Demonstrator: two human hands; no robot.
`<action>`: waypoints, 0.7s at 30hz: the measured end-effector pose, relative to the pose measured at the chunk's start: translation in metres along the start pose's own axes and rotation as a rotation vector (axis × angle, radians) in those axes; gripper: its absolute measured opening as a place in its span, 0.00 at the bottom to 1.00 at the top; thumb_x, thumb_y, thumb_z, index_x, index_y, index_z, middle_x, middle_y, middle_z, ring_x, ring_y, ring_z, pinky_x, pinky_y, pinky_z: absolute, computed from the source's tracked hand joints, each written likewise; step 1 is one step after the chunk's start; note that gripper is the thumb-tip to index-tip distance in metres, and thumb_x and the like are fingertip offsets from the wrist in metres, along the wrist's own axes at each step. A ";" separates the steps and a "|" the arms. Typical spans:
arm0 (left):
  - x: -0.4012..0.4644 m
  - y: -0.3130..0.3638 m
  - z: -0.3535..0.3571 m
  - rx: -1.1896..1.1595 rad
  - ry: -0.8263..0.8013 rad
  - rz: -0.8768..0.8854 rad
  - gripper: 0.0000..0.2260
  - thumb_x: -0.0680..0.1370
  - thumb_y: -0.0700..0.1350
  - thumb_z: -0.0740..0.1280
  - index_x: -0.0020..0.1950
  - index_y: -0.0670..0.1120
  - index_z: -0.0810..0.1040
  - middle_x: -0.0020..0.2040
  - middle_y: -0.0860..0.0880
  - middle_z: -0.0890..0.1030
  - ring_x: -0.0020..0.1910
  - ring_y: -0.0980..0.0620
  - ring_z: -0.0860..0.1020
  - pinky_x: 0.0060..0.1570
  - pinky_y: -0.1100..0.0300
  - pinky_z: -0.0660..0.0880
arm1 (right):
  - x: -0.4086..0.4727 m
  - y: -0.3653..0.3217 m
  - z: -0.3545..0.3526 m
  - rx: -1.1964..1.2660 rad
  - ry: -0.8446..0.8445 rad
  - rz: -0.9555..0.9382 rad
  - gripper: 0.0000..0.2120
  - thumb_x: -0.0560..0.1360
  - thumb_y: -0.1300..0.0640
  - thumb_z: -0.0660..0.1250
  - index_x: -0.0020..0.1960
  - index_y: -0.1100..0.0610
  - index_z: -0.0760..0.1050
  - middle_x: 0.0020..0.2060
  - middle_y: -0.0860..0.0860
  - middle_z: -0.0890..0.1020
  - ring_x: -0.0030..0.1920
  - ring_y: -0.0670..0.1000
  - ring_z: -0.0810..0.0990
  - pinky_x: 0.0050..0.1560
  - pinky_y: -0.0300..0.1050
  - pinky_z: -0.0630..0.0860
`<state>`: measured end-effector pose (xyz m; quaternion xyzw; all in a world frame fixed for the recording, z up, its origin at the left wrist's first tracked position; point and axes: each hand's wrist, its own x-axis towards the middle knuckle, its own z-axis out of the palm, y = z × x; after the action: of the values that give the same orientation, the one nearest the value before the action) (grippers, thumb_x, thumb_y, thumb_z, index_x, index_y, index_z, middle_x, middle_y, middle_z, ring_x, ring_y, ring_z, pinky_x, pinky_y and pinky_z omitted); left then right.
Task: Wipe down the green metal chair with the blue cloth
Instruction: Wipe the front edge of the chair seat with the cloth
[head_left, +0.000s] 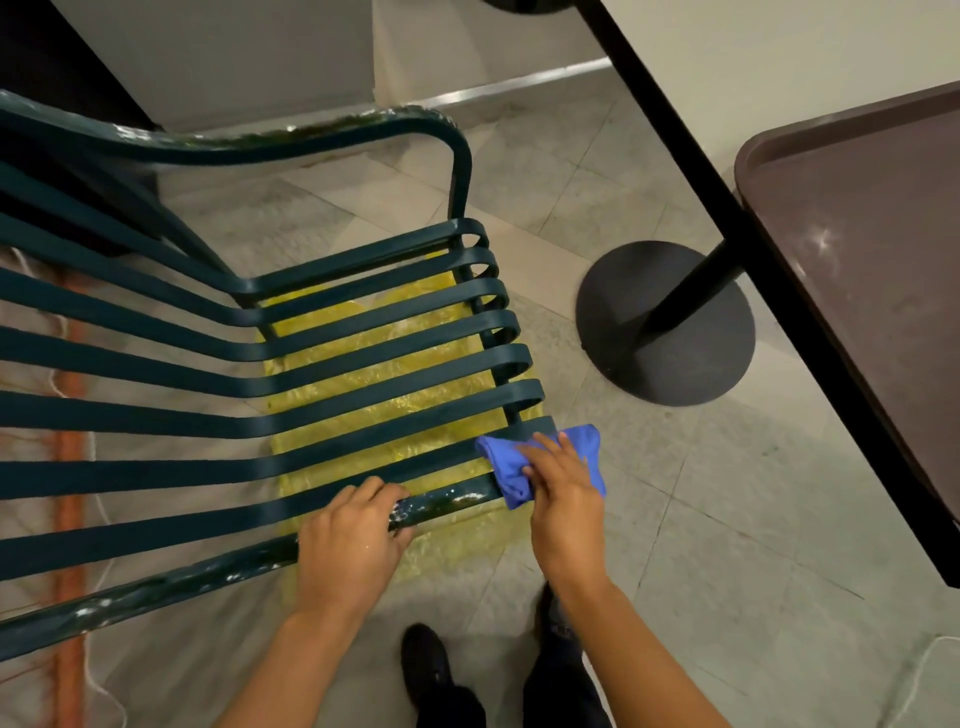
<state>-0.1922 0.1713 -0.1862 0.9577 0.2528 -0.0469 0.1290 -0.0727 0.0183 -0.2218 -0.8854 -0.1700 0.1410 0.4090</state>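
The green metal chair (363, 353) fills the left and middle of the view, its slats running from the backrest at left to curled front ends at right. Its near armrest is chipped with white paint spots. My left hand (348, 545) grips that near armrest from above. A bunched blue cloth (506, 467) lies over the front end of the armrest and the nearest slat's tip. My right hand (563, 493) presses down on the cloth, fingers spread over it.
A yellow plastic sheet (374, 358) lies on the tiled floor under the seat. A round black table base (665, 322) with a slanting pole stands to the right. A dark brown tray (872, 270) sits at the right edge. My shoes (426, 670) are below.
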 end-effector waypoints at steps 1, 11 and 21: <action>0.000 0.000 0.000 0.001 0.001 0.000 0.20 0.55 0.47 0.82 0.44 0.48 0.83 0.35 0.54 0.80 0.33 0.52 0.79 0.26 0.61 0.72 | -0.004 0.003 0.001 -0.054 -0.036 -0.080 0.16 0.74 0.71 0.59 0.55 0.58 0.80 0.59 0.58 0.78 0.67 0.59 0.67 0.68 0.62 0.59; 0.002 0.001 -0.004 0.029 -0.004 -0.002 0.20 0.54 0.50 0.82 0.43 0.50 0.83 0.35 0.55 0.80 0.31 0.54 0.79 0.23 0.62 0.71 | -0.008 0.005 0.000 -0.032 -0.055 -0.107 0.18 0.74 0.69 0.59 0.58 0.57 0.79 0.63 0.56 0.75 0.69 0.56 0.62 0.69 0.55 0.55; 0.002 0.004 -0.004 0.020 0.024 -0.022 0.20 0.54 0.49 0.82 0.43 0.49 0.82 0.35 0.54 0.80 0.31 0.53 0.79 0.25 0.65 0.67 | 0.014 0.007 -0.020 0.269 0.008 0.282 0.14 0.78 0.66 0.60 0.60 0.59 0.77 0.53 0.48 0.78 0.57 0.47 0.75 0.55 0.33 0.72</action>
<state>-0.1880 0.1698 -0.1820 0.9566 0.2644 -0.0395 0.1159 -0.0512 0.0062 -0.2160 -0.8384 -0.0221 0.2150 0.5004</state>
